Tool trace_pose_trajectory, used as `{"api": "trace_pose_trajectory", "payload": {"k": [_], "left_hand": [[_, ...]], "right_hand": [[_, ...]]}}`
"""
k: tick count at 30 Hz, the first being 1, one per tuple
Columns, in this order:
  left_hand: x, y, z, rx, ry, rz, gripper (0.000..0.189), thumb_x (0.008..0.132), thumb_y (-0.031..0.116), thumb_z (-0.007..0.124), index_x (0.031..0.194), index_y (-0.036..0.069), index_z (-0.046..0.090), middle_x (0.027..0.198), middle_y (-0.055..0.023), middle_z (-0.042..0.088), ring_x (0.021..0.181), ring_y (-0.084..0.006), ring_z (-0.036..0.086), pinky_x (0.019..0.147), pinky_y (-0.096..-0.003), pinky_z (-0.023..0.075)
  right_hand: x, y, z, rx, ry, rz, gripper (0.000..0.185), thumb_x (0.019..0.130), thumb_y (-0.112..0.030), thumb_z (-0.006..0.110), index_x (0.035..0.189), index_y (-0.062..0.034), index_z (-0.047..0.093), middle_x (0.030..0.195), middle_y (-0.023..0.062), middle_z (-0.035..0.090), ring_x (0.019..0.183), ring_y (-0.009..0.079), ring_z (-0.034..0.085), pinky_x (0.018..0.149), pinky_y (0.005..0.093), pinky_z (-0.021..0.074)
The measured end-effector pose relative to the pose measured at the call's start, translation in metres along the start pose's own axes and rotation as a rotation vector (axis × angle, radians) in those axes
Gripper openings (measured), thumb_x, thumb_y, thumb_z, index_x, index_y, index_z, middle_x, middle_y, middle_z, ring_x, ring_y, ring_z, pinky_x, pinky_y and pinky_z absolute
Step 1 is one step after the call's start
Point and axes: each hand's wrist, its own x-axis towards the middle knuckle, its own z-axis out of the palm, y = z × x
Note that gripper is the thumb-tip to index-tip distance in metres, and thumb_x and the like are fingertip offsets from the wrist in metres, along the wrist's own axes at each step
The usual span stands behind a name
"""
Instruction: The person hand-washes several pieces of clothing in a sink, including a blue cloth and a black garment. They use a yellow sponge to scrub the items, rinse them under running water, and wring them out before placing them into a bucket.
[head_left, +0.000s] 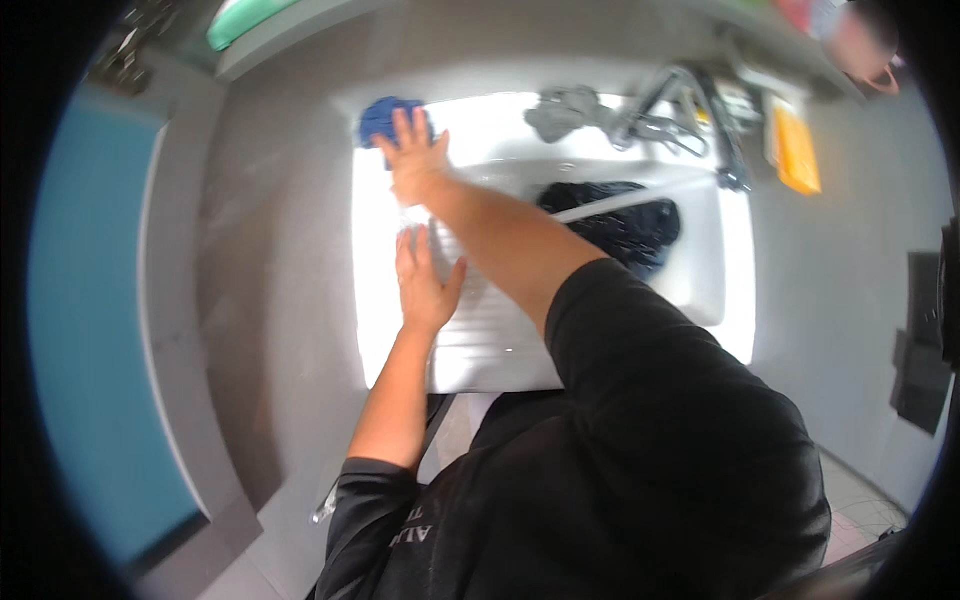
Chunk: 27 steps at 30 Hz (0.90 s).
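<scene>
A white ceramic laundry sink (739, 262) with a ribbed sloping side lies before me. My right hand (415, 161) is spread, its fingertips over a crumpled blue cloth (381, 120) at the sink's far left corner; whether it presses on the cloth cannot be told. Below it, my left hand (429, 289) rests flat near the top of the ribbed slope, fingers apart, holding nothing. Wet black fabric or plastic (622, 225) lies in the basin, under a pale bar that crosses it. A gray cloth (566, 112) is bunched on the back rim.
A dark faucet (705, 97) stands at the back right, with a yellow-orange packet (796, 154) beyond it. A gray wall runs along the left, with a blue panel (90, 300) past it. Something green (247, 19) sits on a ledge at the upper left.
</scene>
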Motion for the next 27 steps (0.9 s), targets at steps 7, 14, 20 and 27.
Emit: {"api": "trace_pose_trajectory", "payload": {"k": [7, 14, 20, 27], "left_hand": [[-0.022, 0.002, 0.026, 0.324, -0.392, 0.035, 0.090, 0.089, 0.055, 0.057, 0.151, -0.001, 0.025, 0.159, -0.0242, 0.012, 0.149, -0.0380, 0.005, 0.116, -0.0611, 0.0090], [-0.023, 0.001, 0.038, 0.403, -0.330, 0.016, 0.101, 0.086, 0.064, 0.053, 0.153, -0.002, 0.017, 0.160, -0.0237, 0.010, 0.150, -0.0363, 0.004, 0.118, -0.0557, 0.0030], [-0.008, 0.018, 0.049, 0.259, -0.302, 0.074, 0.109, 0.079, 0.054, 0.070, 0.153, -0.002, 0.014, 0.159, -0.0247, 0.015, 0.149, -0.0360, 0.010, 0.118, -0.0539, 0.0104], [0.026, 0.100, 0.132, 0.145, -0.499, 0.364, 0.124, 0.063, 0.060, 0.081, 0.156, 0.012, 0.016, 0.161, -0.0224, 0.006, 0.149, -0.0409, 0.005, 0.117, -0.0579, 0.0152]], "right_hand": [[-0.183, 0.077, 0.007, 0.214, -0.076, -0.149, 0.034, 0.083, -0.027, 0.057, 0.111, -0.0121, 0.070, 0.097, 0.0159, 0.070, 0.093, 0.0361, 0.066, 0.085, 0.0432, 0.0527], [-0.237, 0.299, -0.086, 0.339, 0.614, 0.706, 0.039, 0.085, -0.021, 0.058, 0.115, 0.0041, 0.057, 0.102, 0.0229, 0.069, 0.096, 0.0427, 0.065, 0.086, 0.0452, 0.0527], [-0.225, 0.249, -0.126, 0.516, 0.451, 0.677, 0.042, 0.084, -0.023, 0.065, 0.117, 0.0025, 0.055, 0.105, 0.0215, 0.068, 0.096, 0.0332, 0.067, 0.082, 0.0395, 0.0533], [-0.259, 0.232, 0.000, 0.209, -0.028, 0.776, 0.078, 0.085, -0.059, 0.062, 0.151, -0.0352, 0.030, 0.160, 0.0233, 0.010, 0.146, 0.0464, 0.014, 0.108, 0.0693, 0.0234]]}}
